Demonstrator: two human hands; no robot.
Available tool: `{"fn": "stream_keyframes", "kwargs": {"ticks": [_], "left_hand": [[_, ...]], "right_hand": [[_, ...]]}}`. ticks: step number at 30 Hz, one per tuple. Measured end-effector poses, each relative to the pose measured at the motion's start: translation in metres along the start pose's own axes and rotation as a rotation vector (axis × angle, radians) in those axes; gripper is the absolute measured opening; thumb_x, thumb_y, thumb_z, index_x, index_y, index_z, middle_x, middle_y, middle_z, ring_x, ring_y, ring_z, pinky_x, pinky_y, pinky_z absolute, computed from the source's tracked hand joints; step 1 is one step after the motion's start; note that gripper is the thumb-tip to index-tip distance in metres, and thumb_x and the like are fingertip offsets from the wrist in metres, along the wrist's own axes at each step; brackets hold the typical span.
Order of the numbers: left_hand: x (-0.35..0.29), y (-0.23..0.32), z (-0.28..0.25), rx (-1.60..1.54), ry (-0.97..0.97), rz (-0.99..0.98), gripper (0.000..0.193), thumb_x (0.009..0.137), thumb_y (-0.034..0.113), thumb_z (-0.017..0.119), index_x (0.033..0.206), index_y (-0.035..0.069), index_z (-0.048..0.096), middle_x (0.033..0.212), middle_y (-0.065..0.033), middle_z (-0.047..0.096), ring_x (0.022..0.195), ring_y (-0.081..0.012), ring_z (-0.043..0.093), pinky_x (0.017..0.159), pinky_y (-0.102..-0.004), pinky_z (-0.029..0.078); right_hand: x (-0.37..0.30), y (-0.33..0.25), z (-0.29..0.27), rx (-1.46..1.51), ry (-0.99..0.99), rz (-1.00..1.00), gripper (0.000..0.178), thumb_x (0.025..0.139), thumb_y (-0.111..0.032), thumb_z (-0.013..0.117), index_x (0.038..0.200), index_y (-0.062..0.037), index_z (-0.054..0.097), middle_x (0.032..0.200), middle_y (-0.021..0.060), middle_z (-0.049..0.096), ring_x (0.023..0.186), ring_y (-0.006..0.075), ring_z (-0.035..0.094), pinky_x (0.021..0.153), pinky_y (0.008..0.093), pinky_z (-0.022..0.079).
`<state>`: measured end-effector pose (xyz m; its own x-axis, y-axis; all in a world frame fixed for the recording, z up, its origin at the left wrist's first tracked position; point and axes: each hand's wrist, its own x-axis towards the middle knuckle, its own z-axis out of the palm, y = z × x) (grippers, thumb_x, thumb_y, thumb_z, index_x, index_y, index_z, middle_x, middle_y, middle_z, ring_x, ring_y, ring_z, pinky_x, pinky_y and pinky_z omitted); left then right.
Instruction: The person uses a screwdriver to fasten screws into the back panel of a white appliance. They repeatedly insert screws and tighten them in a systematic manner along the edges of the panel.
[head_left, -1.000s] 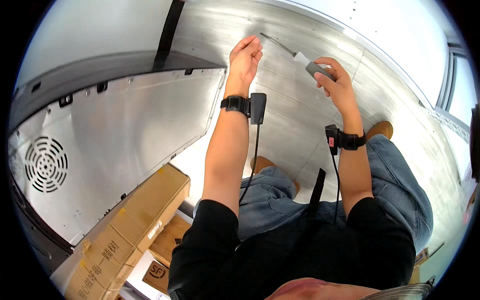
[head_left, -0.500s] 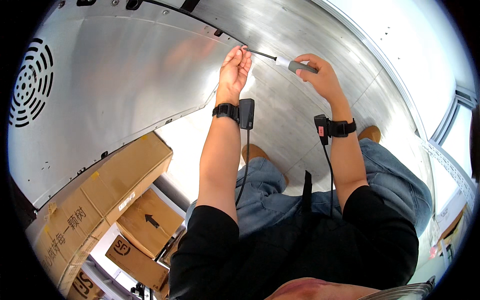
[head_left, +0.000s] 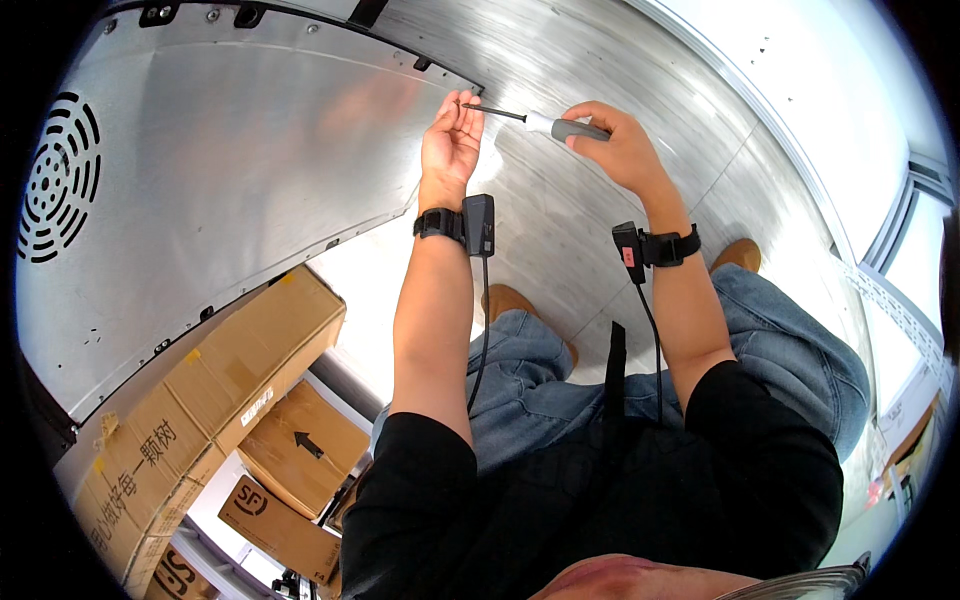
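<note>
Screwdriver (head_left: 540, 123) sits clasped in right hand (head_left: 622, 148), tip at half-curled left hand (head_left: 452, 148).

The left hand (head_left: 453, 143) — curled earlier — now shows its palm.

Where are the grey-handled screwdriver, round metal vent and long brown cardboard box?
Grey-handled screwdriver (head_left: 540, 123): head view, on its white collar.
Round metal vent (head_left: 46, 183): head view, at its centre.
Long brown cardboard box (head_left: 207, 392): head view, on its wide face.

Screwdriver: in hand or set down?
In hand: the right hand grips the screwdriver by its grey handle, with the shaft pointing toward the left hand. Cannot tell whether shaft and left hand touch.
</note>
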<state>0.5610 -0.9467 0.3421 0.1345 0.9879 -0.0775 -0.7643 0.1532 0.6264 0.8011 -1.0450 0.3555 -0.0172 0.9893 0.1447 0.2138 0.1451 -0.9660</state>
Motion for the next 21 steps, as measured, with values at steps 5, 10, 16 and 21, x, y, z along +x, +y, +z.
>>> {"fn": "stream_keyframes", "kwargs": {"ticks": [5,10,16,21], "left_hand": [[0.0019,-0.0013,0.0002,-0.014,0.015,0.009,0.034,0.092,0.002,0.044,0.126,-0.002,0.039,0.111,-0.0161,0.057,0.100,-0.0295,0.060,0.087,-0.0380,0.053],[0.0012,0.0001,0.0000,0.016,0.027,0.031,0.039,0.091,-0.001,0.044,0.130,-0.003,0.036,0.115,-0.0181,0.054,0.103,-0.0313,0.059,0.088,-0.0383,0.053],[0.0039,0.0013,-0.0027,0.076,0.037,0.028,0.039,0.091,-0.001,0.043,0.129,-0.005,0.036,0.117,-0.0186,0.053,0.104,-0.0314,0.059,0.089,-0.0382,0.053],[0.0071,0.0023,-0.0030,0.191,0.041,0.020,0.031,0.091,-0.001,0.043,0.122,-0.006,0.042,0.112,-0.0201,0.056,0.101,-0.0318,0.060,0.087,-0.0376,0.054]], "right_hand": [[-0.0009,0.0018,0.0030,-0.012,0.028,-0.028,0.027,0.075,-0.024,0.067,0.099,-0.0116,0.064,0.078,0.0053,0.061,0.071,0.0162,0.054,0.067,0.0302,0.041],[-0.0012,0.0004,0.0073,0.001,0.028,-0.009,0.027,0.076,-0.024,0.066,0.100,-0.0111,0.064,0.079,0.0057,0.062,0.072,0.0166,0.055,0.067,0.0303,0.041],[-0.0024,-0.0004,0.0073,-0.023,0.021,-0.023,0.027,0.076,-0.023,0.066,0.100,-0.0114,0.064,0.080,0.0066,0.063,0.073,0.0175,0.056,0.068,0.0315,0.042],[-0.0026,-0.0049,0.0039,-0.060,0.000,0.037,0.026,0.076,-0.022,0.065,0.099,-0.0109,0.064,0.080,0.0063,0.063,0.073,0.0185,0.057,0.069,0.0318,0.043]]}}
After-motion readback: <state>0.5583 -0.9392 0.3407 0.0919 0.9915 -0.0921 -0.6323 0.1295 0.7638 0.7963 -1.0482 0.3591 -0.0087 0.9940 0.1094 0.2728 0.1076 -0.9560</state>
